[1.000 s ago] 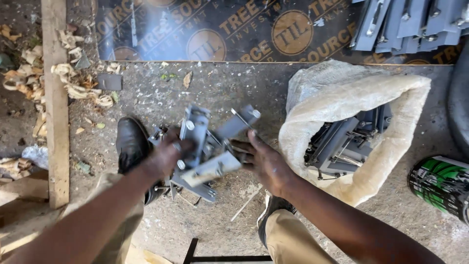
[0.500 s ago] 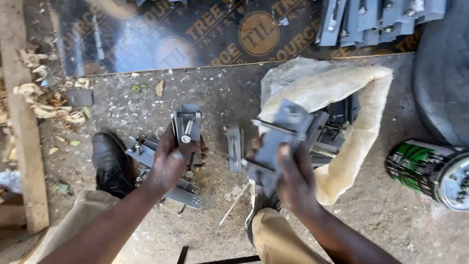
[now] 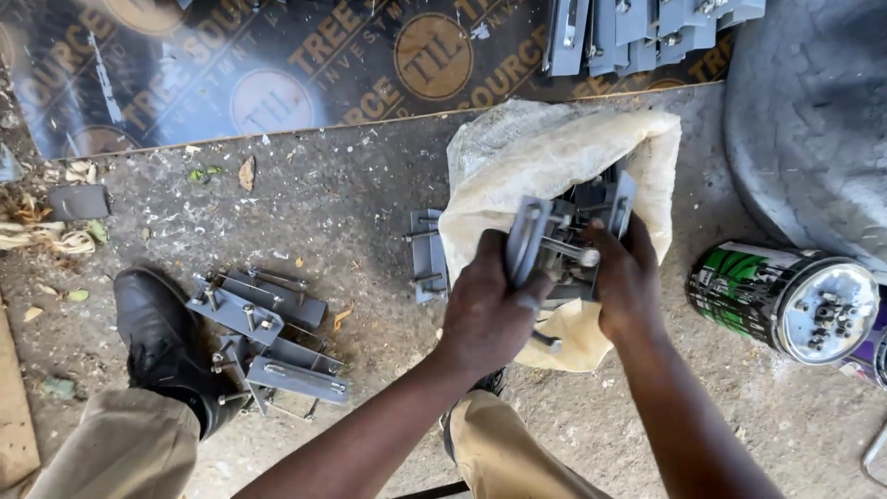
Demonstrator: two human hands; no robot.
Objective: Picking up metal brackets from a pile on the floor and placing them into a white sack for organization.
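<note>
**Fingers of both hands closed on grey metal brackets at the sack mouth**

The fingers [image 3: 517, 300] of the left hand [image 3: 485, 310] are curled tight around a grey metal bracket [image 3: 528, 238], which stands roughly upright with its slotted face toward the camera. The right hand [image 3: 630, 282] sits just beside it, fingers wrapped over a second bracket and bolt [image 3: 565, 251]; thumb and forefinger pinch near the bolt end. Both grips are firm, with no gap visible between fingers and metal. The two hands nearly touch each other.

The held parts are directly over the open mouth of a pale woven sack [image 3: 554, 152], which lies on the concrete floor [image 3: 351, 203]. More grey brackets show inside the sack [image 3: 610, 199], behind the right hand.

A small bracket [image 3: 427, 254] lies on the floor touching the sack's left edge. A loose pile of brackets with bolts [image 3: 263, 337] lies well to the left, next to a black shoe [image 3: 162, 337]. A green and white can [image 3: 785, 300] lies on its side to the right of the sack, holding small fasteners. A dark printed board [image 3: 277, 65] runs along the top, with further grey brackets [image 3: 637, 32] stacked on its right end.
</note>
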